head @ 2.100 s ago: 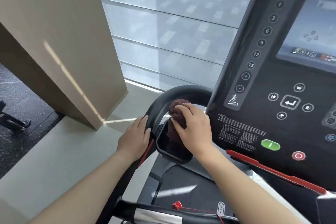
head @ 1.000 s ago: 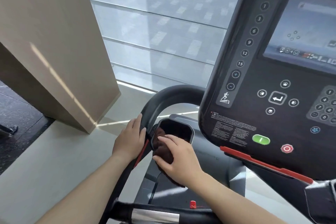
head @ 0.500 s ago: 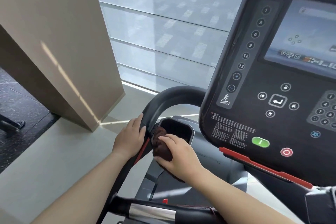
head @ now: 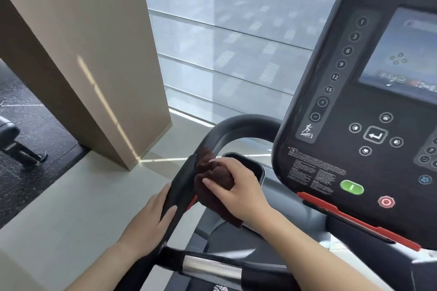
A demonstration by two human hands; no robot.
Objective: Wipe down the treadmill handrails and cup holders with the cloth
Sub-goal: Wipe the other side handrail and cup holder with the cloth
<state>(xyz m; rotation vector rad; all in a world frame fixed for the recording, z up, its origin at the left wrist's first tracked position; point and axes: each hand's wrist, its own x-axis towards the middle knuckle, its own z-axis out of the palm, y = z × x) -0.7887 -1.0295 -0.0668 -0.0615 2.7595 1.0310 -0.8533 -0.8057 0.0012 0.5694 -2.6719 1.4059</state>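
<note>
- My right hand [head: 238,186] has its fingers curled tight around the cloth [head: 212,172], a dark brown bunched rag; a tail of it hangs down below my palm.
- The cloth is pressed against the inner side of the left handrail [head: 189,179], at the point where the black rail bends up toward the console [head: 354,149].
- It sits right next to the cup holder [head: 250,165], a dark rounded pocket; my hand covers the holder's near edge.
- My left hand [head: 151,215] is on the same handrail, lower down, fingers wrapped round the outer side of the rail, thumb side hidden, so I cannot tell how firm the grip is.
- The two hands are near each other but apart, with the rail and a red strip [head: 192,201] between them.
- A crossbar [head: 212,267] with a shiny metal sleeve runs across the bottom, under my forearms.
- On the console: a green button [head: 351,187] and a red stop button [head: 386,202], lit screen [head: 406,59] at upper right, red bar [head: 354,220] under the panel.
- A beige pillar [head: 82,54] stands at left on a pale floor ledge [head: 71,208], window blinds [head: 236,42] behind.
</note>
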